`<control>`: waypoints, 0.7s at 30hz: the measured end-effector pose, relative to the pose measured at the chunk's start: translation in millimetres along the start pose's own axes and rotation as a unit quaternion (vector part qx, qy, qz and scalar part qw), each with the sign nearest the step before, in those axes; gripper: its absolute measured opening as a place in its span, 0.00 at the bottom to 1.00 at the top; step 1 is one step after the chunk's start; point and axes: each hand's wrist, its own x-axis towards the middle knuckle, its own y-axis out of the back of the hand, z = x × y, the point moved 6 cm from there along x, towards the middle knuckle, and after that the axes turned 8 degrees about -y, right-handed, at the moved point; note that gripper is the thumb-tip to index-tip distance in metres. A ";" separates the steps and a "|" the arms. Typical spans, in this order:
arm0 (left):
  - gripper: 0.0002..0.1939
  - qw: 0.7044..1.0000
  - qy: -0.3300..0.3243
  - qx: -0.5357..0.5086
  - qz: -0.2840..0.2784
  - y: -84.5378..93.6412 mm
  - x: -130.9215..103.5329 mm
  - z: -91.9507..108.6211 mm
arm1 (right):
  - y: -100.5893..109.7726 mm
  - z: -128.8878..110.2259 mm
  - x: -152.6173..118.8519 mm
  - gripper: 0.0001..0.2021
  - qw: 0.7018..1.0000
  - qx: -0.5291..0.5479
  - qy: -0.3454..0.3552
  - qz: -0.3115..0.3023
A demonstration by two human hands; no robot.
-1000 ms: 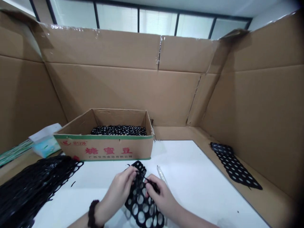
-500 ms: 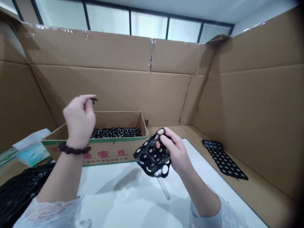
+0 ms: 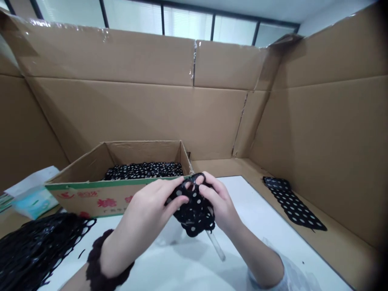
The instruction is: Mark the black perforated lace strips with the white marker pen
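The person's left hand point(image 3: 148, 210) pinches the left side of a black holed piece point(image 3: 195, 210) between thumb and fingers, while the right hand point(image 3: 222, 200) grips its upper right side, fingertips showing through the larger holes. The piece hangs bunched between both hands, over the white desk point(image 3: 257, 242), short of its far edge. Below its lower right side, a clear tube point(image 3: 216, 245) lies on the desk, its upper end hidden. A cardboard box point(image 3: 81, 198) stands at the desk's far left, with more black dotted material point(image 3: 145, 170) inside. A tangled black heap point(image 3: 33, 246) spreads over the left edge. Beyond the right edge, near the far right corner, lies a black dotted strip point(image 3: 298, 208), one end folded over.
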 end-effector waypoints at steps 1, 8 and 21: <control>0.19 1.000 -0.018 0.018 0.012 -2.3 0.2 3.0 | 0.5 0.7 0.4 0.06 1.000 -0.014 -0.006 0.006; 0.20 0.991 -0.081 0.089 -0.060 -21.9 -6.0 5.9 | -3.7 20.8 7.8 0.16 0.987 -0.073 -0.115 -0.086; 0.19 0.969 0.019 -0.208 -0.129 -18.4 3.1 -1.2 | -4.7 20.2 -2.0 0.13 0.990 -0.022 -0.135 -0.039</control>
